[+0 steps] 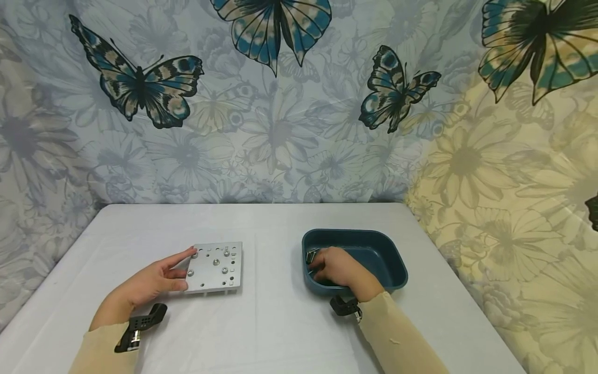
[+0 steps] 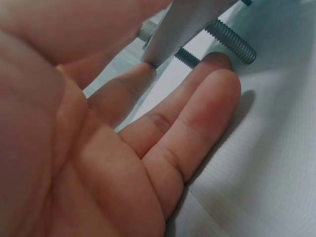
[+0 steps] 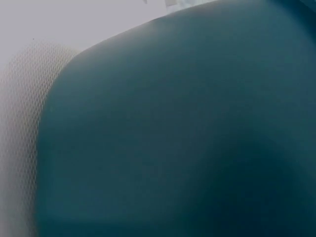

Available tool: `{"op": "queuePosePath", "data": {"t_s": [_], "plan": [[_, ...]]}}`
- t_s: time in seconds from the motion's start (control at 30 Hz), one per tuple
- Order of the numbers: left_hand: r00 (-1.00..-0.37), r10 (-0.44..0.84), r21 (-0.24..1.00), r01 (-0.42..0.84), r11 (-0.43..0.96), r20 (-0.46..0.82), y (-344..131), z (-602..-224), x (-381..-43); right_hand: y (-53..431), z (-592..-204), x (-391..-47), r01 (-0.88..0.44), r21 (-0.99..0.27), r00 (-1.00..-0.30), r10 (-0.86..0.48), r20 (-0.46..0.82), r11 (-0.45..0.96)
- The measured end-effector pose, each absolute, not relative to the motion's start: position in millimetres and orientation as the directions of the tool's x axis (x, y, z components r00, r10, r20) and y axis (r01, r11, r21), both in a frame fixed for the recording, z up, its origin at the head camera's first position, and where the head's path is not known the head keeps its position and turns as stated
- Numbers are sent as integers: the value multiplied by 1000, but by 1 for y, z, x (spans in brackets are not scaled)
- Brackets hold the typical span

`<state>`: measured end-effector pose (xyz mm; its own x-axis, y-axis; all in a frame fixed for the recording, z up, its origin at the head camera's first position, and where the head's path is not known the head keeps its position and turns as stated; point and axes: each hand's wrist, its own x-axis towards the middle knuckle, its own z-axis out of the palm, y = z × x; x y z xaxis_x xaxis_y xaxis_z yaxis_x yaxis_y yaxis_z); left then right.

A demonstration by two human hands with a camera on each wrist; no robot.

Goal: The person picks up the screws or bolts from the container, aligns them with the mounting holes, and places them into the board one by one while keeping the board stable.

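Observation:
A silver metal plate [image 1: 215,267] with holes and several bolt heads sits left of centre on the table in the head view. My left hand [image 1: 151,283] grips its left edge, thumb at the near corner and index finger at the far one. Below the plate, the left wrist view shows threaded bolts [image 2: 232,42] sticking out, two fingers lying beside them. Inside the left end of a dark blue bin [image 1: 369,259], my right hand [image 1: 338,267] reaches down with bent fingers. Small shiny metal pieces [image 1: 310,256] lie at those fingertips; whether they are pinched is hidden.
A white cloth covers the table [image 1: 275,322]. Behind it hangs a butterfly-print curtain [image 1: 280,145], which also runs along both sides. In the right wrist view the bin's wall [image 3: 148,123] fills most of the picture.

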<state>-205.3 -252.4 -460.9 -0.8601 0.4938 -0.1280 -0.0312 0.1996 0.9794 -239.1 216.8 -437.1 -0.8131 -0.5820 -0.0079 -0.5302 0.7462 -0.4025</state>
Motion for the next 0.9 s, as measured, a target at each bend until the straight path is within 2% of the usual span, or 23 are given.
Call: {"op": "queuePosePath", "data": {"t_s": [0.13, 0.3, 0.73, 0.9], "plan": [[-857, 499, 980, -32, 198, -128, -253, -461, -206, 217, -435, -237, -506, -344, -846, -532, 22, 791], [-856, 502, 981, -27, 193, -122, -252, -462, -206, 218, -435, -235, -458, -332, -881, -471, 45, 825], [-856, 504, 981, -22, 192, -117, -252, -461, -206, 209, -432, -235, -407, -266, -907, -421, 1, 874], [-859, 497, 980, -27, 197, -124, -251, -460, -206, 210, -433, -235, -432, -235, -896, -444, 5, 871]]}}
